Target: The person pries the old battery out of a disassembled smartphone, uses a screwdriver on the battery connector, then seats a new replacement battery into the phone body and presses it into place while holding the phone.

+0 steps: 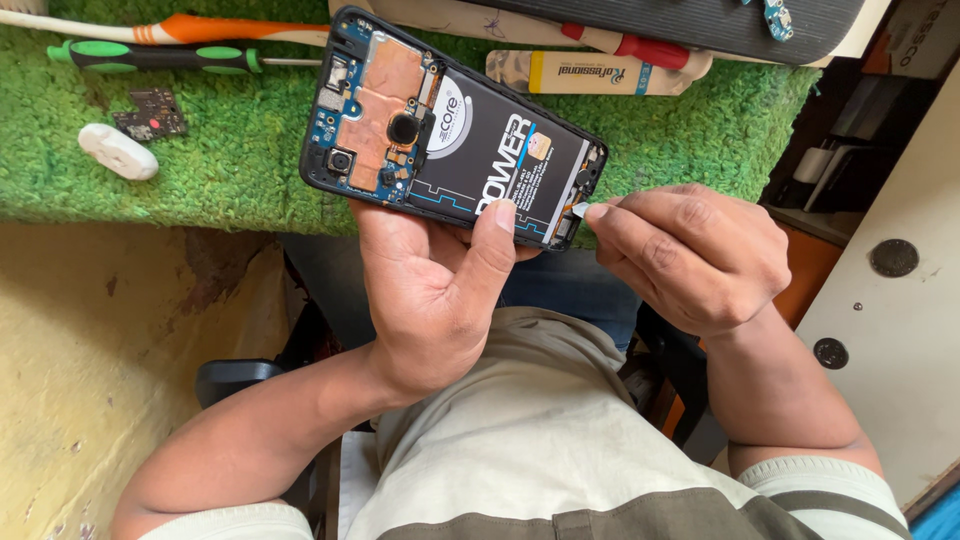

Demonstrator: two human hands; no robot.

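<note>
My left hand (pixel 440 290) holds an opened smartphone (pixel 450 130) with its back cover off, thumb pressed on the lower edge of the black battery (pixel 500 160). Copper shielding and a blue circuit board (pixel 375 100) show at the phone's left end. My right hand (pixel 690 255) has its fingers pinched on a small pale tool tip or part (pixel 580 209) at the phone's right end, by the bottom connector area.
A green turf mat (pixel 200 150) covers the bench. On it lie a green-handled screwdriver (pixel 150 55), an orange-and-white toothbrush (pixel 180 30), a small circuit board (pixel 150 113), a white oval piece (pixel 118 151), a red-handled tool (pixel 640 47) and a tube (pixel 590 73).
</note>
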